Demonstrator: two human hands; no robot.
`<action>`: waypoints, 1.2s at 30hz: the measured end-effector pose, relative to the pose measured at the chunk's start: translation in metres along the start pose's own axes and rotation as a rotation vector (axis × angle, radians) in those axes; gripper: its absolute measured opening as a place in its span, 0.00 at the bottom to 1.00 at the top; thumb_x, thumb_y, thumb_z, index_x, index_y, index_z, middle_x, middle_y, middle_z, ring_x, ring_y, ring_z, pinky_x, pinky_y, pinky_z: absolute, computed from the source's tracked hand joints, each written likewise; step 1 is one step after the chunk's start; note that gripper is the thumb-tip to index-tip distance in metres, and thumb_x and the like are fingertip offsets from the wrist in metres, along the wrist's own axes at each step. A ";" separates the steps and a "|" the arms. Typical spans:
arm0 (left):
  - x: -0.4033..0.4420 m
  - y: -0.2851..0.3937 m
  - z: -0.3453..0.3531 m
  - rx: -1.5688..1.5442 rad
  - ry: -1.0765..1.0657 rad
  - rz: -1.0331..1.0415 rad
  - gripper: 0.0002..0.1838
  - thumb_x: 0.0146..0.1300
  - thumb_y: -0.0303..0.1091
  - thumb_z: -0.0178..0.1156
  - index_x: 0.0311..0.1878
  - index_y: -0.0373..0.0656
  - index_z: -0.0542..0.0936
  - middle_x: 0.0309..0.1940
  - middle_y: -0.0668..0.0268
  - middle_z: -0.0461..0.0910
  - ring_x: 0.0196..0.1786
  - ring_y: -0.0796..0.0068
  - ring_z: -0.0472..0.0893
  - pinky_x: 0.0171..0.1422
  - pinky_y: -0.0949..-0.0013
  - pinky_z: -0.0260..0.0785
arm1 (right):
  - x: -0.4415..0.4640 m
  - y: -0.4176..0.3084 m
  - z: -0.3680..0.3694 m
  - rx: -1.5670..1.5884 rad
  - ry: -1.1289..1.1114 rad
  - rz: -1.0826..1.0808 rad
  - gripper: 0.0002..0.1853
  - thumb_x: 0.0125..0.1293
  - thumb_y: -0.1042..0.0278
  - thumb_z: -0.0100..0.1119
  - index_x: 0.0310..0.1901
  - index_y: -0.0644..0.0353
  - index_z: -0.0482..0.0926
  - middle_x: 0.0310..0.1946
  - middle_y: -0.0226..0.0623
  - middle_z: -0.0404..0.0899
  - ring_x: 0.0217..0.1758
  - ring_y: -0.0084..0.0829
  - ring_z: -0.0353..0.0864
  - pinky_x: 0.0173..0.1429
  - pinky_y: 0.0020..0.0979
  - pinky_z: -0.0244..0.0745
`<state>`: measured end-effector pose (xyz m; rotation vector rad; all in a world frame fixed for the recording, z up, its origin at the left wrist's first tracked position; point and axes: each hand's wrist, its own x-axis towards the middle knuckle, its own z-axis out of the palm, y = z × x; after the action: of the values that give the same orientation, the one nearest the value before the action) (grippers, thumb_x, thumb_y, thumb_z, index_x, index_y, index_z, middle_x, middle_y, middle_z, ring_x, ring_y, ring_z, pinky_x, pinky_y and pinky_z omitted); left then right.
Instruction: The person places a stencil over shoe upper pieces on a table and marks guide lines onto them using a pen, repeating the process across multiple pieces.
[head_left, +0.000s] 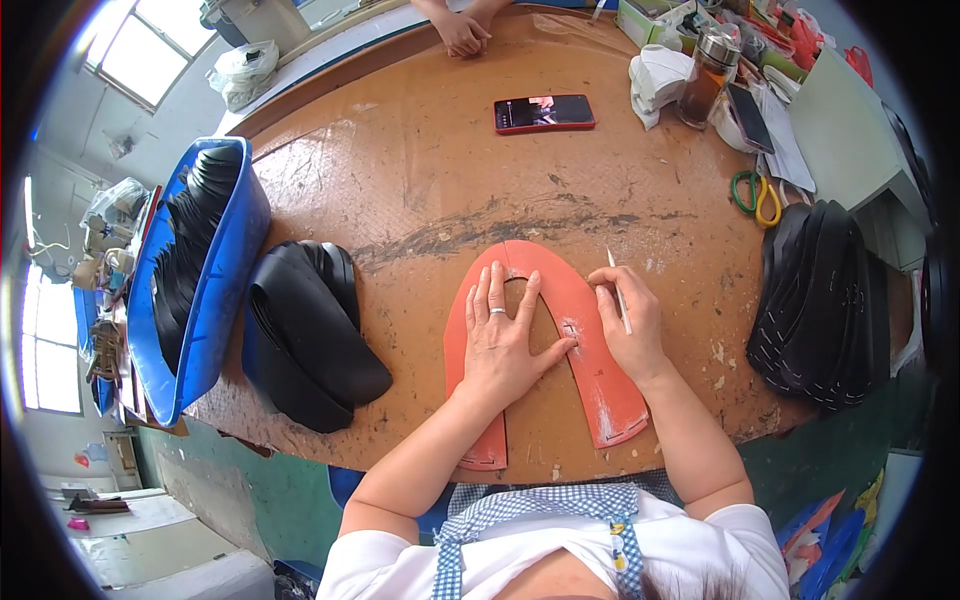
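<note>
A red U-shaped template with small slots lies on the brown table, its curved end away from me. My left hand is spread flat across it, fingers apart, a ring on one finger; the thumb reaches to the slot on the right arm. In my right hand a thin white marking pen is pinched, its pointed tip upward. This hand rests at the template's right outer edge. White marks show around the slots. Whether a piece lies beneath the template I cannot tell.
Left are folded black sheets and a blue bin of black pieces. Right is a stack of marked black pieces. Beyond are scissors, a phone, a bottle and another person's hands.
</note>
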<state>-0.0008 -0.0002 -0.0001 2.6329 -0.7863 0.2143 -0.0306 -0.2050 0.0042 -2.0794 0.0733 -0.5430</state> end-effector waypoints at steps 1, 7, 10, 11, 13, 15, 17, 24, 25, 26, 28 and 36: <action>0.000 0.000 0.000 -0.001 0.001 0.000 0.54 0.59 0.67 0.76 0.84 0.50 0.69 0.83 0.36 0.54 0.86 0.34 0.53 0.88 0.36 0.49 | 0.000 -0.001 0.000 0.003 0.000 0.001 0.06 0.72 0.81 0.60 0.48 0.63 0.81 0.42 0.42 0.85 0.44 0.45 0.87 0.50 0.42 0.82; 0.000 0.000 0.000 -0.003 0.002 0.000 0.54 0.59 0.66 0.76 0.83 0.50 0.69 0.83 0.36 0.54 0.86 0.34 0.53 0.88 0.36 0.50 | 0.000 0.000 0.000 0.007 0.003 0.008 0.06 0.72 0.82 0.60 0.47 0.63 0.81 0.42 0.42 0.85 0.44 0.45 0.86 0.49 0.42 0.81; -0.004 0.000 0.000 -0.020 0.000 -0.003 0.54 0.58 0.65 0.77 0.83 0.49 0.70 0.83 0.36 0.54 0.86 0.34 0.53 0.88 0.37 0.50 | -0.005 0.000 0.001 -0.001 0.007 -0.002 0.06 0.71 0.81 0.60 0.47 0.62 0.82 0.41 0.42 0.84 0.44 0.45 0.86 0.50 0.42 0.82; 0.000 0.000 0.000 -0.026 0.014 0.003 0.54 0.58 0.65 0.77 0.83 0.49 0.70 0.83 0.36 0.54 0.86 0.34 0.53 0.87 0.37 0.50 | 0.000 0.001 0.000 -0.007 0.015 -0.020 0.06 0.71 0.81 0.60 0.47 0.62 0.82 0.41 0.42 0.84 0.44 0.45 0.86 0.50 0.42 0.82; 0.001 0.000 -0.004 -0.021 0.018 0.003 0.53 0.58 0.63 0.78 0.83 0.48 0.70 0.83 0.35 0.54 0.86 0.33 0.53 0.87 0.37 0.50 | 0.002 -0.001 0.002 -0.010 0.022 -0.043 0.06 0.71 0.80 0.60 0.46 0.61 0.82 0.40 0.43 0.85 0.44 0.46 0.87 0.50 0.43 0.82; 0.000 0.000 -0.005 0.002 0.007 0.008 0.53 0.58 0.61 0.78 0.82 0.47 0.70 0.83 0.35 0.54 0.86 0.33 0.52 0.87 0.37 0.49 | 0.001 0.005 0.005 -0.026 0.059 -0.084 0.06 0.71 0.79 0.61 0.46 0.60 0.83 0.41 0.44 0.85 0.46 0.48 0.87 0.51 0.46 0.82; 0.001 -0.001 -0.003 0.019 -0.013 0.029 0.52 0.59 0.60 0.79 0.82 0.46 0.70 0.84 0.34 0.54 0.87 0.33 0.52 0.88 0.36 0.49 | 0.000 0.002 0.005 -0.013 0.072 -0.055 0.06 0.71 0.78 0.62 0.46 0.59 0.83 0.41 0.44 0.85 0.46 0.50 0.87 0.51 0.47 0.81; 0.000 0.002 -0.004 0.041 -0.023 0.023 0.49 0.62 0.57 0.78 0.82 0.46 0.71 0.84 0.37 0.56 0.85 0.34 0.55 0.87 0.37 0.51 | -0.003 0.004 0.002 -0.022 0.052 -0.021 0.06 0.73 0.77 0.60 0.48 0.58 0.82 0.42 0.41 0.85 0.46 0.47 0.87 0.51 0.45 0.81; 0.000 0.003 -0.003 0.043 -0.020 0.018 0.50 0.61 0.57 0.78 0.81 0.45 0.72 0.83 0.37 0.56 0.85 0.34 0.55 0.87 0.36 0.51 | -0.004 0.008 0.004 -0.020 0.047 -0.028 0.06 0.73 0.77 0.60 0.48 0.58 0.81 0.41 0.40 0.84 0.45 0.46 0.86 0.51 0.45 0.81; 0.000 0.004 -0.003 0.042 -0.023 0.018 0.49 0.61 0.57 0.78 0.81 0.45 0.72 0.83 0.37 0.56 0.85 0.34 0.55 0.87 0.36 0.51 | -0.004 0.009 0.004 -0.024 0.049 -0.025 0.06 0.73 0.77 0.60 0.48 0.58 0.81 0.41 0.40 0.84 0.45 0.46 0.86 0.51 0.45 0.81; 0.000 0.005 -0.004 0.045 -0.026 0.012 0.49 0.62 0.57 0.78 0.81 0.45 0.72 0.84 0.37 0.56 0.85 0.34 0.55 0.87 0.36 0.51 | -0.004 0.009 0.004 -0.028 0.047 -0.024 0.05 0.73 0.77 0.60 0.48 0.58 0.81 0.41 0.40 0.84 0.45 0.46 0.86 0.51 0.45 0.81; -0.002 0.004 -0.003 0.049 -0.024 0.011 0.49 0.62 0.58 0.77 0.82 0.47 0.71 0.84 0.38 0.55 0.85 0.34 0.54 0.87 0.37 0.52 | -0.003 0.007 0.004 -0.016 0.062 -0.049 0.05 0.73 0.75 0.60 0.47 0.58 0.81 0.43 0.42 0.85 0.48 0.48 0.86 0.53 0.47 0.81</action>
<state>-0.0042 -0.0009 0.0036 2.6824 -0.8133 0.2084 -0.0306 -0.2050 -0.0045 -2.0848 0.0634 -0.6383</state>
